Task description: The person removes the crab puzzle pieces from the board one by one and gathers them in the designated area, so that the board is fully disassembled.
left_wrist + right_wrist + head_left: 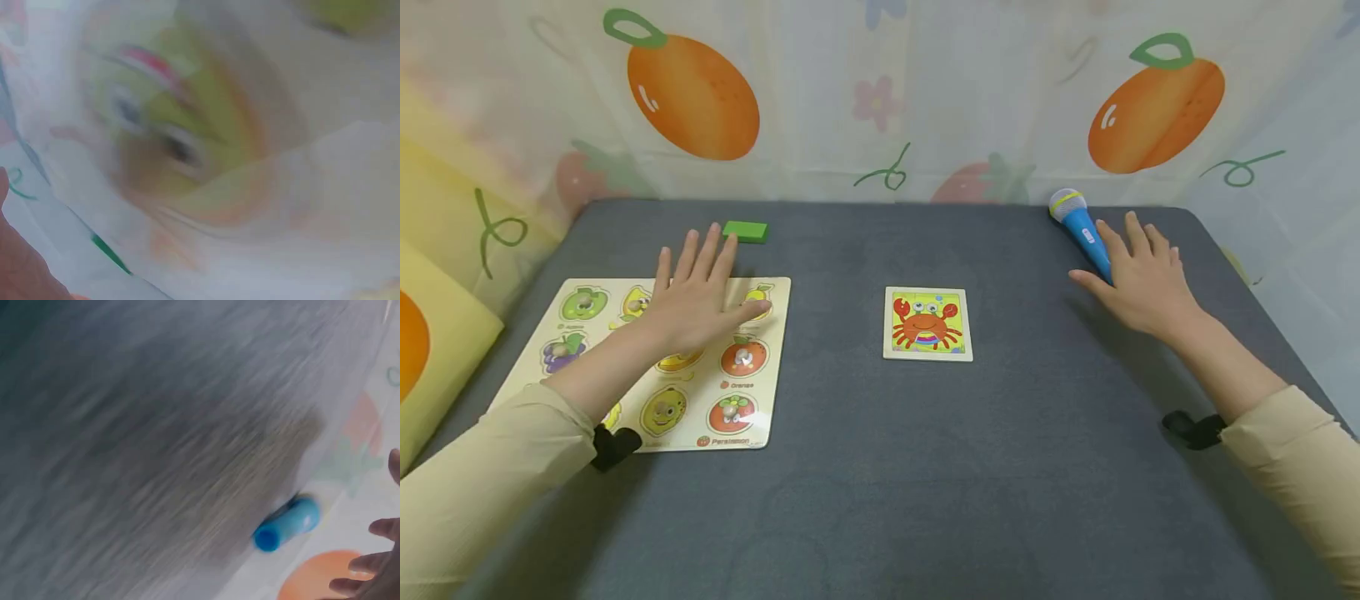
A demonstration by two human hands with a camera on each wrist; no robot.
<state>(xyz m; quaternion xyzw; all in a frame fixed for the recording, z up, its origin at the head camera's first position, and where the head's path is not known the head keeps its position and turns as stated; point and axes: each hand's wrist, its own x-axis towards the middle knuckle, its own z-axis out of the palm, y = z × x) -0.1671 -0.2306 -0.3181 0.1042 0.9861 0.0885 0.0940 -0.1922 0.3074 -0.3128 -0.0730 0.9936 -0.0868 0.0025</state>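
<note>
My left hand [688, 312] hovers with spread fingers over a wooden fruit puzzle board [778, 367], hiding part of its top middle; a blurred yellow-green fruit piece [206, 144] with a drawn face fills the left wrist view. Just past its fingertips lies a green block [747, 232]. On the right, my right hand [1146, 283] is spread out beside a blue toy microphone [1084, 229] with a grey head, its fingers overlapping the handle's lower end in the head view. Between the hands lies a small square crab picture puzzle [927, 325] in a pale frame.
The dark grey table [880, 500] has rounded back corners. Behind it hangs a pale curtain [820, 100] printed with oranges and strawberries. A yellow cushion-like panel [445, 358] stands at the left edge. Black straps [1193, 430] circle both wrists below the cream sleeves.
</note>
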